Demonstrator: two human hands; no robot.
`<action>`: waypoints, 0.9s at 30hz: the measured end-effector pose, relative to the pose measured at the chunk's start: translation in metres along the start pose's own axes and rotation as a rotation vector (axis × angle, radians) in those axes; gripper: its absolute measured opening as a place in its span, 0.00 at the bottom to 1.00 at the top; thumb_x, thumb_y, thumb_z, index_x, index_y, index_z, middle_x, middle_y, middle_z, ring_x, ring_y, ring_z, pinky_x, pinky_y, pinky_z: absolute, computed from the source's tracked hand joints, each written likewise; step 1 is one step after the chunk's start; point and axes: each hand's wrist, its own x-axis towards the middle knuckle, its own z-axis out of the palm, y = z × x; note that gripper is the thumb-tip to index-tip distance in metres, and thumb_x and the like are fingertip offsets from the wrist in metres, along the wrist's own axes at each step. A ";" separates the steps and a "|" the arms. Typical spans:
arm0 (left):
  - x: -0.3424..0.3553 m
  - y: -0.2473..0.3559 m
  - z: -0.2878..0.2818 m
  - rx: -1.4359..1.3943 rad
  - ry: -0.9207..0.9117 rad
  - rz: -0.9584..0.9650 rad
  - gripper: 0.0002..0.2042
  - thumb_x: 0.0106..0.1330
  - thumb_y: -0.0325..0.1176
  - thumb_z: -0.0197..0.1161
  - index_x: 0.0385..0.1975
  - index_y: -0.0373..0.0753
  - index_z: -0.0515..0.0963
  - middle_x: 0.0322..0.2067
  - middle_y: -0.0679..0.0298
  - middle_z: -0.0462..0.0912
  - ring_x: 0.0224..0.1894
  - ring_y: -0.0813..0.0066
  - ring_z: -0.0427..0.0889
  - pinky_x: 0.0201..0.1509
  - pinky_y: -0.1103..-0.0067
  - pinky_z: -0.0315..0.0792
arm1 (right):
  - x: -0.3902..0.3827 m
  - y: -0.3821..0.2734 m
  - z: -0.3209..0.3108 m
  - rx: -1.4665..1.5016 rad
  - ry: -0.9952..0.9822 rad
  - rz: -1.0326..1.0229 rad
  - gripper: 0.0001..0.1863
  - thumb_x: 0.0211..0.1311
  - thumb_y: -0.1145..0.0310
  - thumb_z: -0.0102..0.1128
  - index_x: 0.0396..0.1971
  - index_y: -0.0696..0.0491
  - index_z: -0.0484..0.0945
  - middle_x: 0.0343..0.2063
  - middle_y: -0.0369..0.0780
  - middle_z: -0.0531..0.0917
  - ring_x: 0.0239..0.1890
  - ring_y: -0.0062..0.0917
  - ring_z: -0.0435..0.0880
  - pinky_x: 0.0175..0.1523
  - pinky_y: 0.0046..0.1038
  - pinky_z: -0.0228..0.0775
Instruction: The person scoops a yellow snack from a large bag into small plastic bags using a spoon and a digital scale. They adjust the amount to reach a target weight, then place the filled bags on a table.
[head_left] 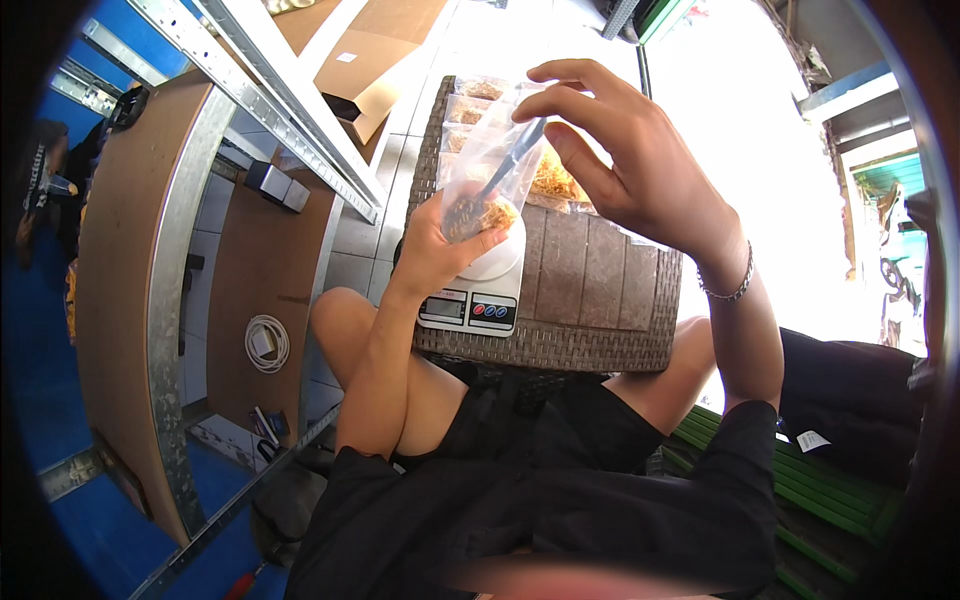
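My left hand (437,248) is wrapped round the lower part of a clear plastic bag (512,150), holding it tilted above a white digital kitchen scale (466,312). Golden, shredded dry food (499,212) lies at the bottom of the bag. Inside it a blue-grey spoon (513,160) slants down, its dark bowl among the shreds. My right hand (625,150) reaches over from the right, with thumb and index finger at the upper end of the spoon's handle by the bag's mouth. Its other fingers are stretched out. The bag and left hand hide part of the scale's round plate.
Several filled clear packets (466,108) line the left far side of the brown woven table (560,345). A larger bag of golden shreds (556,178) lies behind the right hand. Metal shelving (190,330) with a coiled white cable (267,343) stands left; an open cardboard box (365,85) lies beyond.
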 end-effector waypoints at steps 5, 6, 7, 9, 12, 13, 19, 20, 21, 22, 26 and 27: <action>0.000 0.000 -0.001 0.038 -0.042 0.004 0.20 0.56 0.26 0.75 0.49 0.34 0.78 0.41 0.64 0.84 0.44 0.79 0.81 0.53 0.79 0.74 | 0.007 0.015 -0.001 -0.037 -0.051 0.045 0.17 0.74 0.63 0.52 0.37 0.63 0.83 0.48 0.50 0.83 0.41 0.38 0.86 0.47 0.33 0.78; 0.000 0.000 -0.001 0.052 -0.041 0.020 0.20 0.56 0.26 0.75 0.49 0.34 0.78 0.41 0.64 0.84 0.45 0.79 0.81 0.52 0.79 0.74 | 0.009 0.018 -0.001 -0.005 -0.088 0.068 0.17 0.74 0.63 0.53 0.37 0.63 0.83 0.47 0.50 0.83 0.40 0.37 0.86 0.46 0.33 0.78; 0.000 0.000 -0.002 0.066 -0.040 0.035 0.20 0.56 0.26 0.74 0.49 0.34 0.78 0.42 0.64 0.84 0.45 0.79 0.80 0.52 0.79 0.74 | 0.011 0.020 -0.001 0.027 -0.126 0.091 0.17 0.73 0.63 0.54 0.38 0.63 0.84 0.46 0.50 0.84 0.40 0.37 0.86 0.46 0.32 0.78; 0.000 0.000 -0.002 0.058 -0.050 0.021 0.21 0.56 0.25 0.74 0.50 0.34 0.78 0.42 0.64 0.84 0.45 0.78 0.80 0.53 0.79 0.74 | 0.014 0.024 0.000 0.071 -0.195 0.159 0.16 0.71 0.61 0.56 0.38 0.60 0.84 0.43 0.47 0.85 0.40 0.36 0.86 0.48 0.33 0.78; 0.001 -0.001 -0.002 0.077 -0.054 0.018 0.21 0.56 0.25 0.74 0.50 0.34 0.78 0.42 0.64 0.84 0.46 0.78 0.80 0.53 0.79 0.74 | 0.015 0.028 0.000 0.089 -0.263 0.254 0.15 0.67 0.59 0.61 0.40 0.54 0.86 0.38 0.42 0.86 0.42 0.34 0.85 0.51 0.35 0.77; 0.000 -0.001 -0.002 0.090 -0.053 0.019 0.21 0.56 0.25 0.74 0.50 0.34 0.78 0.42 0.64 0.84 0.46 0.78 0.80 0.53 0.78 0.74 | 0.014 0.029 -0.001 0.082 -0.270 0.264 0.14 0.66 0.58 0.62 0.40 0.54 0.86 0.38 0.41 0.86 0.42 0.33 0.85 0.51 0.34 0.77; 0.000 0.001 -0.003 0.035 -0.031 0.009 0.21 0.56 0.25 0.74 0.51 0.35 0.79 0.41 0.64 0.84 0.46 0.77 0.81 0.53 0.78 0.75 | 0.013 0.032 -0.009 0.037 -0.332 0.061 0.13 0.63 0.62 0.67 0.36 0.59 0.84 0.39 0.45 0.86 0.43 0.34 0.85 0.50 0.34 0.76; 0.000 0.001 -0.003 0.040 -0.016 0.029 0.20 0.56 0.26 0.74 0.50 0.34 0.78 0.40 0.63 0.84 0.45 0.77 0.81 0.52 0.78 0.75 | 0.014 0.032 -0.011 -0.024 -0.355 0.064 0.13 0.62 0.63 0.69 0.36 0.59 0.84 0.39 0.44 0.85 0.43 0.35 0.85 0.51 0.34 0.76; 0.000 0.001 -0.002 0.049 0.005 0.045 0.20 0.56 0.26 0.73 0.49 0.33 0.78 0.40 0.62 0.85 0.43 0.78 0.81 0.51 0.78 0.74 | 0.014 0.029 -0.010 -0.025 -0.344 0.152 0.13 0.61 0.63 0.69 0.34 0.59 0.83 0.44 0.45 0.85 0.46 0.36 0.85 0.53 0.35 0.75; 0.000 0.001 -0.001 0.058 0.020 0.066 0.19 0.56 0.27 0.73 0.48 0.32 0.78 0.39 0.61 0.85 0.42 0.78 0.81 0.50 0.79 0.74 | 0.016 0.027 -0.011 0.000 -0.302 0.093 0.12 0.61 0.64 0.69 0.34 0.59 0.83 0.45 0.46 0.85 0.46 0.37 0.85 0.54 0.35 0.75; 0.002 0.001 -0.004 0.081 -0.003 0.060 0.19 0.57 0.27 0.73 0.48 0.32 0.78 0.39 0.60 0.85 0.43 0.78 0.81 0.50 0.78 0.74 | 0.019 0.025 -0.021 0.099 -0.321 0.087 0.12 0.67 0.64 0.63 0.34 0.58 0.84 0.47 0.49 0.84 0.46 0.36 0.85 0.55 0.35 0.75; 0.001 0.002 -0.004 0.055 -0.006 0.044 0.19 0.57 0.27 0.73 0.48 0.32 0.78 0.39 0.61 0.85 0.43 0.78 0.81 0.50 0.78 0.74 | 0.021 0.026 -0.021 0.137 -0.370 0.157 0.12 0.68 0.63 0.61 0.34 0.58 0.84 0.46 0.49 0.85 0.45 0.36 0.85 0.54 0.35 0.75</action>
